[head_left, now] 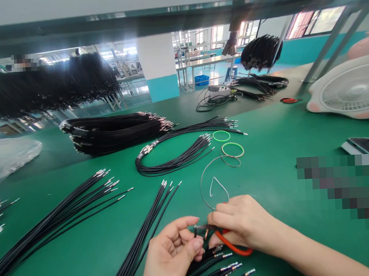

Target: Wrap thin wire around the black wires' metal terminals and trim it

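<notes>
At six o'clock on the bench (266, 170), my right hand (247, 227) grips orange-handled pliers (231, 244), my left hand (173, 254) pinches a black wire end (194, 231); bundled cables (176, 159) lie at twelve, loose metal-tipped cables (61, 218) at nine.

- Premises: cable-assembly workshop, factory type.
- Long bench (261, 183) with green mat.
- Black cable bundles (116, 133) with metal terminals, in bulk.
- Further bundles (260, 52) hanging overhead.
- Steel worktables (205, 62) in a wide hall beyond.
- Teal-banded pillar (158, 88).
</notes>
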`<state>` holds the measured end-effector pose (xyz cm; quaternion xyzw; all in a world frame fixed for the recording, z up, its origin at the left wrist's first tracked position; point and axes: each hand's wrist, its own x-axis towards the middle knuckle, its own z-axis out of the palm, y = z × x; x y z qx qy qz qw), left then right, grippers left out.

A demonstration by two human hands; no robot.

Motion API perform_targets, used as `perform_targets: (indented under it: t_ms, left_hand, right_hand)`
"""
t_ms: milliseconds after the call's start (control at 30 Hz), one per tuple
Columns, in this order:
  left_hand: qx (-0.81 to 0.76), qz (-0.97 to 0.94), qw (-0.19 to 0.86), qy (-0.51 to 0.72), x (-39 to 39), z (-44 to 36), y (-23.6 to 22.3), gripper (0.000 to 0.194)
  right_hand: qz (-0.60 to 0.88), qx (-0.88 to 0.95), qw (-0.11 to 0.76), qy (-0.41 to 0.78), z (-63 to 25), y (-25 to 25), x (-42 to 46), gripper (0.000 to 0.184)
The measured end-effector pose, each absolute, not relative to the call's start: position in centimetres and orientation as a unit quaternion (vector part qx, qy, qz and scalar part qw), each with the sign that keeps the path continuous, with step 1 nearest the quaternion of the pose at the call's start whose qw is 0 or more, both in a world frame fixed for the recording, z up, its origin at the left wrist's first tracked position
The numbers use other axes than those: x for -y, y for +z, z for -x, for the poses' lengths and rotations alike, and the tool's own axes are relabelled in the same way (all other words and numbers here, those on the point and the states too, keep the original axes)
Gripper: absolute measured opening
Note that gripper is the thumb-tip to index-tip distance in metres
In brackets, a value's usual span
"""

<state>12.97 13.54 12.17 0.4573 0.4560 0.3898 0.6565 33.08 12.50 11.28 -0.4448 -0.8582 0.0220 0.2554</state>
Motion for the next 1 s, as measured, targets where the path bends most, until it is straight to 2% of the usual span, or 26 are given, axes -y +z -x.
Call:
perform_targets:
  t_ms: [167, 300, 400, 533, 733, 867, 1000]
  left_hand:
    - [-0.457, -0.459, 0.657, 0.386, -13.5, -13.0, 12.2, 0.033]
    - [-0.46, -0.461, 0.651, 0.389, -13.6, -13.0, 12.2, 0.034]
    - [-0.461, -0.461, 0.648, 0.394, -13.6, -13.1, 12.2, 0.035]
    - [-0.455, -0.463, 0.646, 0.401, -13.6, -13.1, 12.1, 0.036]
    - [-0.434, -0.45, 0.661, 0.416, -13.8, -13.0, 11.8, 0.04]
    - [-0.428, -0.438, 0.679, 0.405, -13.8, -12.9, 11.6, 0.041]
    - [-0.43, -0.45, 0.688, 0.374, -13.6, -13.0, 11.6, 0.043]
  right_hand:
    - [0.438, 0.866, 0.238, -0.016, -33.2, 11.3, -12.5, 0.041]
    - [0.457, 0.842, 0.286, 0.024, -33.4, 11.1, -12.8, 0.041]
    - [0.501, 0.785, 0.348, 0.106, -33.4, 11.4, -12.9, 0.045]
    - [0.505, 0.733, 0.381, 0.248, -33.0, 12.3, -12.5, 0.048]
    - [0.477, 0.622, 0.449, 0.428, -31.7, 12.2, -11.8, 0.026]
    - [0.455, 0.536, 0.501, 0.506, -30.8, 11.6, -11.7, 0.024]
    - [0.441, 0.481, 0.54, 0.532, -30.4, 11.5, -11.8, 0.024]
